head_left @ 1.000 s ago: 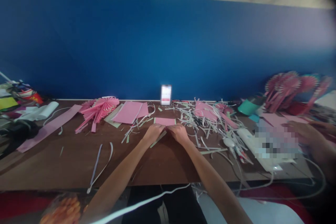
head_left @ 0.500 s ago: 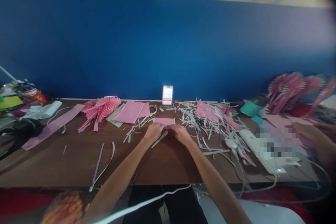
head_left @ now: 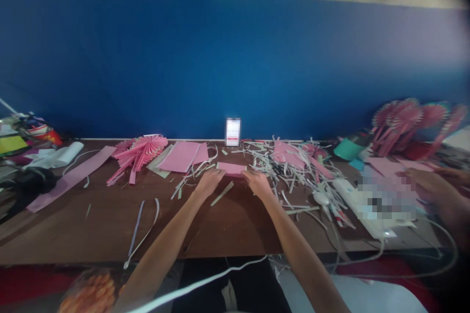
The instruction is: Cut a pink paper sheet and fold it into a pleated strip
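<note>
A small pink paper piece lies at the middle of the brown table, between my two hands. The fingers of my left hand are closed on its left end. My right hand grips the right end the same way. Just below my left hand, a pale green paper strip rests on the table. Pink paper sheets are stacked to the left, and white and pink scraps are heaped to the right.
Pink folded fans lie at the left. A lit phone stands against the blue panel. At the right are a white power strip, a teal container, more pink fans and another person's hand.
My hands have moved apart along the pink paper, my left to the left and my right to the right, so more of its middle shows.
</note>
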A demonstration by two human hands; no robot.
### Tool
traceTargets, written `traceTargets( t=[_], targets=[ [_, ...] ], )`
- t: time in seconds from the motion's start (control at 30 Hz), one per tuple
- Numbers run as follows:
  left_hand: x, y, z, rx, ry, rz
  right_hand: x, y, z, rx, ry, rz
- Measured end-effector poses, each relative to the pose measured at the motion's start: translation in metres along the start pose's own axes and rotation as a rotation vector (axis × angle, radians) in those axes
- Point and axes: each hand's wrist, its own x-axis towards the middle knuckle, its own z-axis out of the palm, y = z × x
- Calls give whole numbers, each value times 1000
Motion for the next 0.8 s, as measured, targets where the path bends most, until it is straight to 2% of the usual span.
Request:
traceTargets(
  t=[0.17, 0.4, 0.8],
  targets=[
    [1, 4, 1, 37, -23, -46, 5, -14, -3, -47, 32, -86],
    [3, 13, 5, 4, -30, -27, 16, -39, 4, -98, -102, -109],
    [-1, 1, 1, -128, -43, -6, 10, -19, 2, -87, -87, -75]
  ],
)
